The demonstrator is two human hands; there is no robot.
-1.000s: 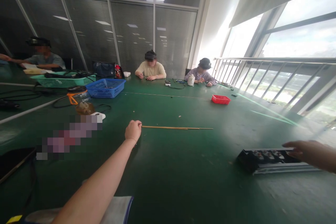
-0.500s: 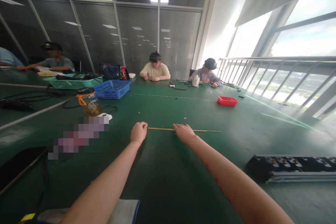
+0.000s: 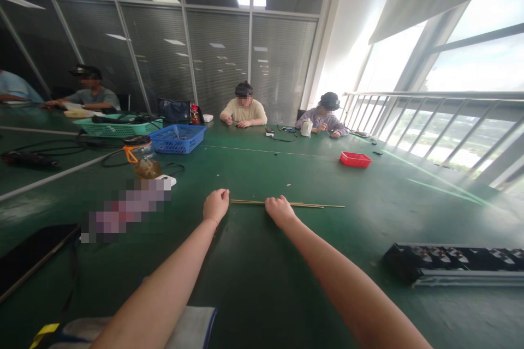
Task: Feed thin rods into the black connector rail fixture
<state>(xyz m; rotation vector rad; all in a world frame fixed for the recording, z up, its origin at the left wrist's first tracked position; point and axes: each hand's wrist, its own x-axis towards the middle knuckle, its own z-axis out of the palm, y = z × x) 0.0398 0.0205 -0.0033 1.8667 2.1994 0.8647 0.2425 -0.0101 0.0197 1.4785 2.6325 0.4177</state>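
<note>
Thin wooden sticks lie in a line on the green table, running left to right. My left hand is closed on their left end. My right hand is closed around the sticks a little to the right, about a hand's width from the left hand. Both arms stretch forward from the near edge. The sticks' right ends rest on the table and fan slightly apart.
A long black tray of small parts lies at the right. A red bin, a blue basket, a green basket and a jar with an orange handle stand farther back. Three people sit at the far side. Cables run at left.
My right hand came from the black tray over to the sticks and closed on them, then slid slightly left. The left hand has kept its hold.
</note>
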